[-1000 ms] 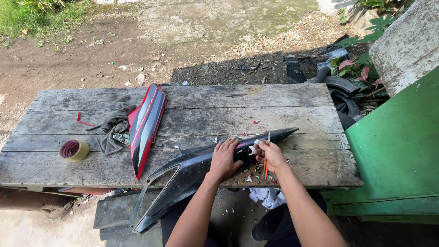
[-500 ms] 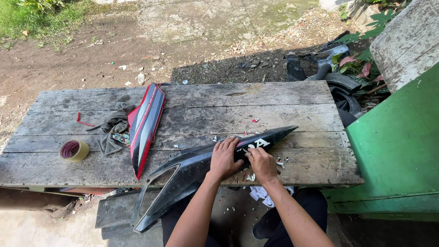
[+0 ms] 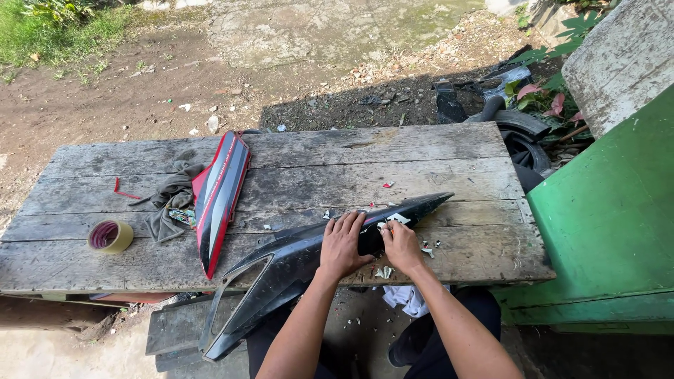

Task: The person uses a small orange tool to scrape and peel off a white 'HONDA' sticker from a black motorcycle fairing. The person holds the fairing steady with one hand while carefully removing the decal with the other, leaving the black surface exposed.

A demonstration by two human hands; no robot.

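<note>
Hands rest on a black panel (image 3: 295,267) lying across the wooden table's (image 3: 435,151) near edge: left hand (image 3: 343,245) pressed flat and open, right hand (image 3: 400,245) curled, perhaps pinching a white sticker (image 3: 397,219); a red panel (image 3: 219,196) and tape roll (image 3: 109,236) lie left

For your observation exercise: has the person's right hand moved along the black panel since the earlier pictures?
Yes. The right hand has shifted left along the black panel, away from its pointed tip and closer to the left hand, judged against the wooden table, which has stayed put.
</note>
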